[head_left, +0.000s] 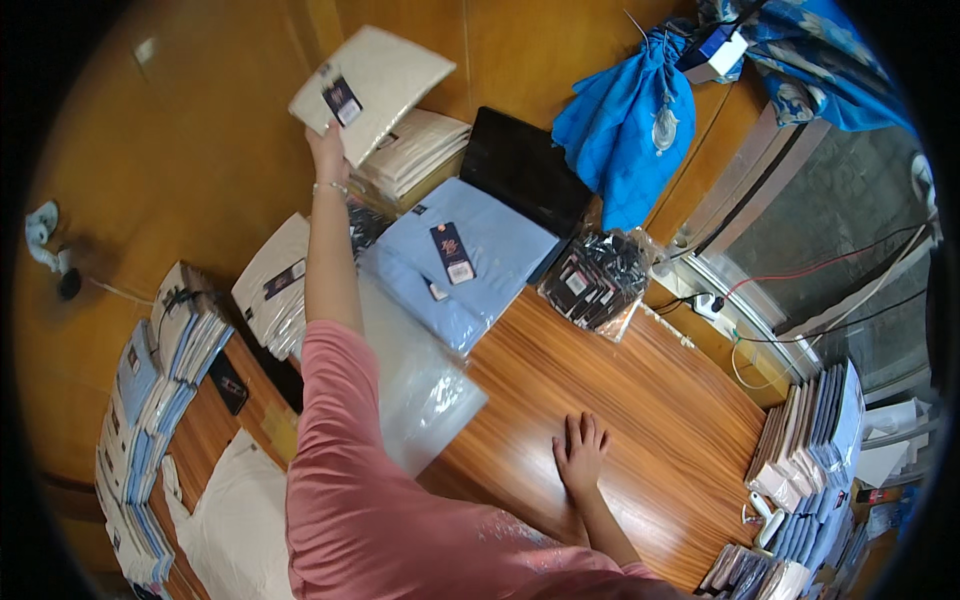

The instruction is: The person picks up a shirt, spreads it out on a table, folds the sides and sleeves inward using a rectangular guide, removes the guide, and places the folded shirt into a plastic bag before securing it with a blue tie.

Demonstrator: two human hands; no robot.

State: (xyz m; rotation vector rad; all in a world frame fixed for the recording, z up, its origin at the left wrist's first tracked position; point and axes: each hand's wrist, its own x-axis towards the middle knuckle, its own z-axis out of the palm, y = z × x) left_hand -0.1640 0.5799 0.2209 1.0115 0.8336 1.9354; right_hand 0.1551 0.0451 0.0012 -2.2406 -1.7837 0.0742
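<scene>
Grasping a bagged beige garment [395,75], person's left hand [328,150] left of folded blue garment [500,235], right hand [582,458] unclenched on woodgrain tabletop [660,400] nearer than it

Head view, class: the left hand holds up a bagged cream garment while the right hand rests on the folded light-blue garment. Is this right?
Not quite. The head view shows the right hand on the wood-grain tabletop; the left hand does hold up the bagged cream garment.

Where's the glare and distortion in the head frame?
Head view: sharp glare on the clear plastic bags, softer sheen on the wooden table beside the right hand; head view: fisheye curvature bends the window frame, and the corners go black.
</scene>
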